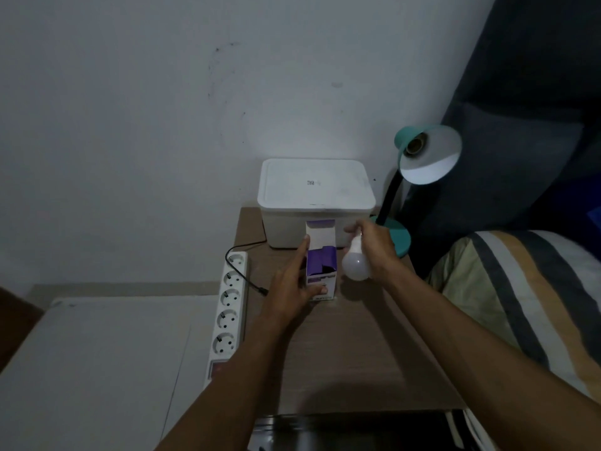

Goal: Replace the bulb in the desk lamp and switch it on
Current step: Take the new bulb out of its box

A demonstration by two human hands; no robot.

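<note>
— Starting with the big things: what lies around your hands?

— Under both of them is the brown table [367,346]. Beyond your fingertips, against the wall, sits a white lidded bin [317,203]. Out past your right hand stands the teal desk lamp [422,157], its shade tipped toward you with the socket bare; its round base rests just behind that hand. Further right is a striped pillow [527,307].

— And to the left?

— Outside your left forearm lies a white power strip [229,307] along the table's edge, with a black cable [240,265] curling over its far end.

— What is your left hand doing?

— Your left hand [289,288] is wrapped around the purple-and-white bulb box [321,265], thumb on the near side, fingers up the left side. The box stands upright, its top flap open.

— Your right?

— Your right hand [374,249] grips the white bulb [356,263] by its neck, globe toward you, just beside the box's right side and outside it.
</note>
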